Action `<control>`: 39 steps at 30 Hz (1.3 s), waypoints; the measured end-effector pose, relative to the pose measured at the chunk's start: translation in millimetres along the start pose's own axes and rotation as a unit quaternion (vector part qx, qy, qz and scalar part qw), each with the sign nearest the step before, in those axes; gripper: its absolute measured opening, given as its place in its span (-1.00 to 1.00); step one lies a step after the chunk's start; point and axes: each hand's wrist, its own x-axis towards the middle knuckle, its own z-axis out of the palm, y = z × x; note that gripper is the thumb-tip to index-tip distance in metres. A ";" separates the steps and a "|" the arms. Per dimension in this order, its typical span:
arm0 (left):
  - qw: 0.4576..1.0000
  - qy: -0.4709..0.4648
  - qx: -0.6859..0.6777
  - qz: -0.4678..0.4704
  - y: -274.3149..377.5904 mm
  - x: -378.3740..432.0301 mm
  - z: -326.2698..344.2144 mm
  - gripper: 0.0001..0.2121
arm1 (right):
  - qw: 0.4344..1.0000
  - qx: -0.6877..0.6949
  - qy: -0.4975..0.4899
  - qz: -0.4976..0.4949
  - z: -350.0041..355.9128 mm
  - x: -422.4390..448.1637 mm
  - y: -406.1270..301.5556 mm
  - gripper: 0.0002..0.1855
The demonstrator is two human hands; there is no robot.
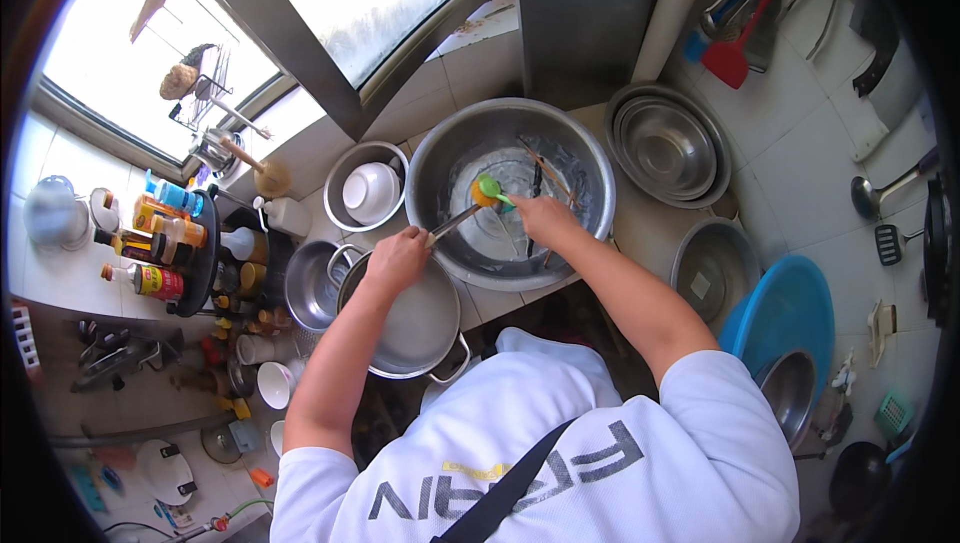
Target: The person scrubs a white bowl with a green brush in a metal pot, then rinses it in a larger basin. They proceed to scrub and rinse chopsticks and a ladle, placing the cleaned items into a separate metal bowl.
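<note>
My left hand [399, 259] grips a utensil with a metal shaft [455, 223], held above the left rim of a large metal basin [426, 202]. My right hand [547, 223] is closed around the handle of a green dish brush [490, 184] with orange-yellow bristles. Its bristles meet the utensil's far end, which they hide. In the basin lie shallow water, brown chopsticks [551, 168] and a dark slender utensil [536, 187]. Beneath my left hand stands a two-handled steel pot [416, 322] with a greyish inside.
Left of the basin are a steel bowl [331, 194] holding white bowls [371, 192] and a small pot [300, 295]. Nested steel basins [667, 145], another basin [712, 262] and a blue tub [799, 303] flank the right. A bottle rack [206, 258] stands far left.
</note>
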 end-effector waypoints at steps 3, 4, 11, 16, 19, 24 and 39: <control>0.999 0.001 0.031 0.033 -6.4 4.9 -1.3 -0.69 | 0.997 -0.071 0.006 -0.029 -8.2 12.9 -2.9 -0.51; 0.999 -0.001 0.039 0.038 -9.4 4.2 -0.5 -0.68 | 0.996 -0.078 0.000 -0.031 -14.1 22.3 -3.3 -0.51; 0.992 0.012 0.074 0.099 -21.2 13.0 -6.0 -0.66 | 0.989 -0.110 -0.091 0.033 -16.0 105.3 50.1 -0.46; 0.998 0.054 -0.007 0.028 -36.3 -16.6 3.7 -0.65 | 0.960 0.098 -0.262 0.028 -22.6 95.8 83.2 -0.53; 0.993 0.101 -0.058 -0.012 -44.0 -33.7 12.3 -0.65 | 0.902 0.279 -0.321 0.077 -32.4 83.4 74.7 -0.61; 0.991 0.124 -0.041 -0.028 -16.9 7.9 -6.1 -0.69 | 0.983 0.083 -0.165 -0.010 -29.0 72.0 70.2 -0.56; 0.911 0.329 0.181 0.172 144.7 81.2 -274.4 -0.71 | 0.898 0.159 0.276 -0.304 -179.7 -2.7 -45.8 -0.85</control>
